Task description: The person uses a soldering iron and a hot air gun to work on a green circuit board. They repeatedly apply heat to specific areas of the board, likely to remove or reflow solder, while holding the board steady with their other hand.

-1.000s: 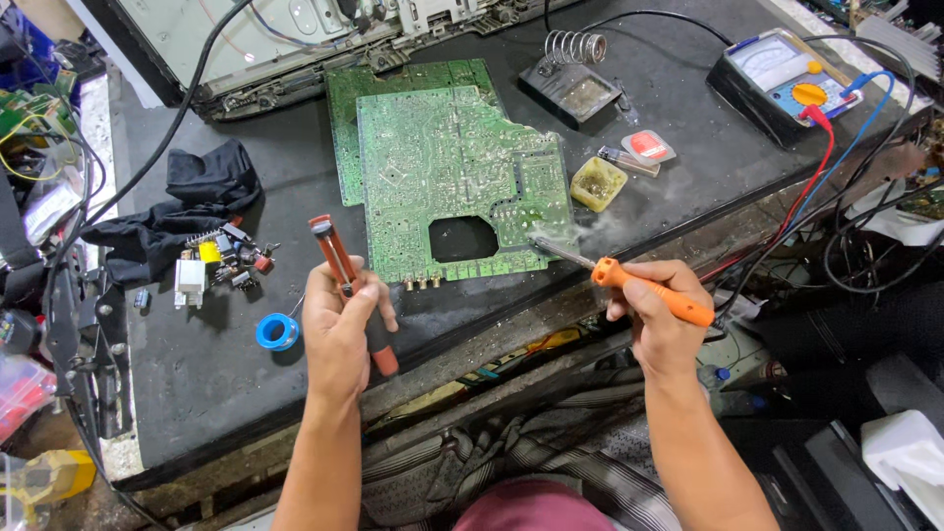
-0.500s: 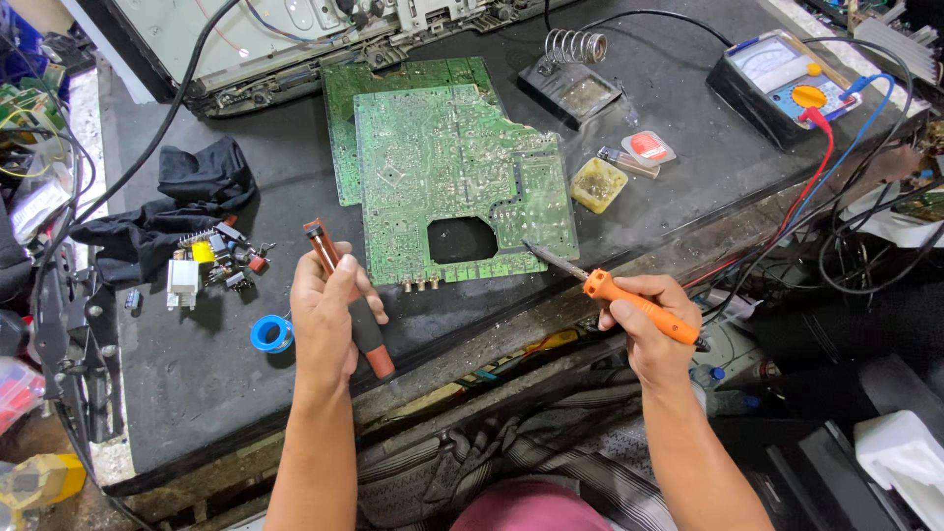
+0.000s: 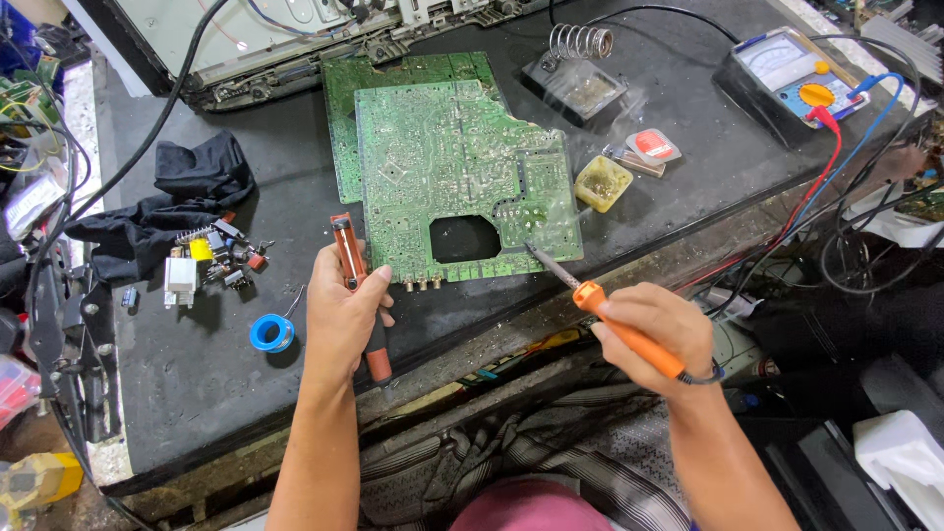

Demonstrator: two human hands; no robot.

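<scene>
A green circuit board [image 3: 447, 177] with a rectangular cut-out lies solder side up on the dark workbench [image 3: 187, 393], on top of a second green board. My left hand [image 3: 339, 315] grips a red desoldering pump [image 3: 356, 285] just left of the board's near edge. My right hand [image 3: 654, 329] holds an orange-handled soldering iron [image 3: 615, 315]; its metal tip touches the board's near right corner, where a little smoke rises.
A soldering-iron stand with coil [image 3: 580, 69], a yellow flux tin [image 3: 603, 182], a multimeter [image 3: 796, 84] with red and blue leads, a blue solder spool [image 3: 270, 332], loose small components [image 3: 211, 258], a black cloth [image 3: 167, 202] and an opened appliance chassis [image 3: 285, 34] surround the board.
My left hand has tilted the desoldering pump up and brought it closer to the board's near edge. The soldering iron's tip has come down onto the board's near right corner.
</scene>
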